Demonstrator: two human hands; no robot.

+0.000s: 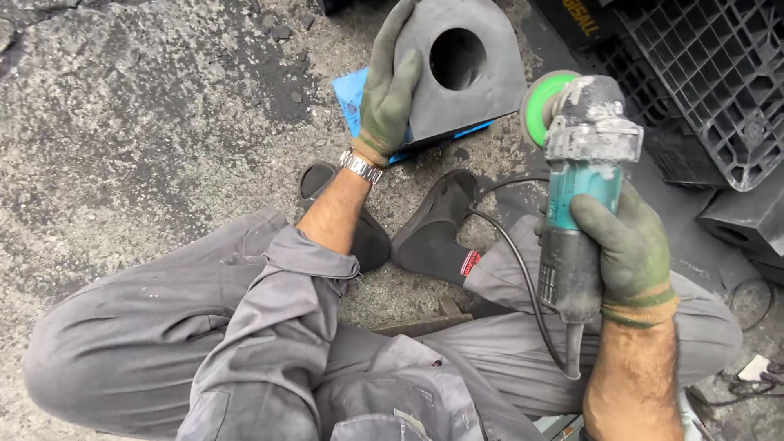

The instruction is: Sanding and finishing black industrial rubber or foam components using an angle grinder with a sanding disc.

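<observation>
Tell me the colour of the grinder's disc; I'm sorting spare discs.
Green, on the grinder disc held in the right hand; the head view shows it.

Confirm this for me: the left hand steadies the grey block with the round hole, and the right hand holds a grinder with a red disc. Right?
Not quite. The head view shows the disc is green, not red. The rest stands: the left hand rests on the grey block with the round hole, and the right hand holds the grinder.

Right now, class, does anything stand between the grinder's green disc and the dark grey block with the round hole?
Nothing visible does. The green disc hangs just right of the dark grey block, open air between them; the left hand steadies the block's far side.
</observation>
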